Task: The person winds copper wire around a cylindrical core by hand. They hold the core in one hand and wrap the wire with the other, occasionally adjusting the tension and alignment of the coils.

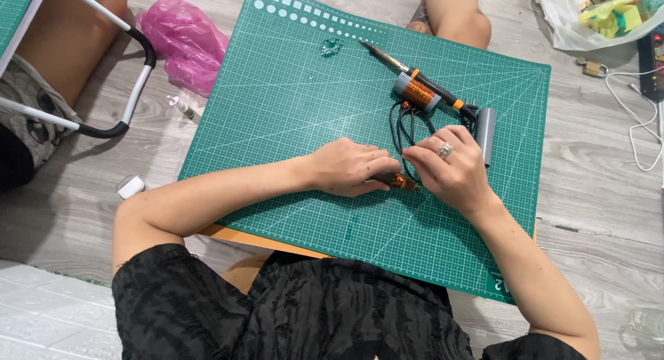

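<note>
left hand (349, 168): closed, pinching a small dark rod wound with copper wire (395, 181), low on the green gridded cutting mat (290, 125)
right hand (453, 168): ring on one finger, fingers curled at the rod's right end; exact grip hidden
black cable (404, 128): looped just above both hands
soldering iron with black-orange handle (415, 73): lying on mat, above the loop
grey spool of copper wire (417, 92): touching the iron
grey tube (486, 135): beside right hand
pink plastic bag (183, 42): floor, left of mat

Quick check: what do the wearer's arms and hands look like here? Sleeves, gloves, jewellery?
Both arms are bare from the shoulder down, no gloves. The left hand carries nothing visible. The right hand has a silver-coloured ring on one finger. The black textured garment ends in short sleeves at the shoulders.
</note>
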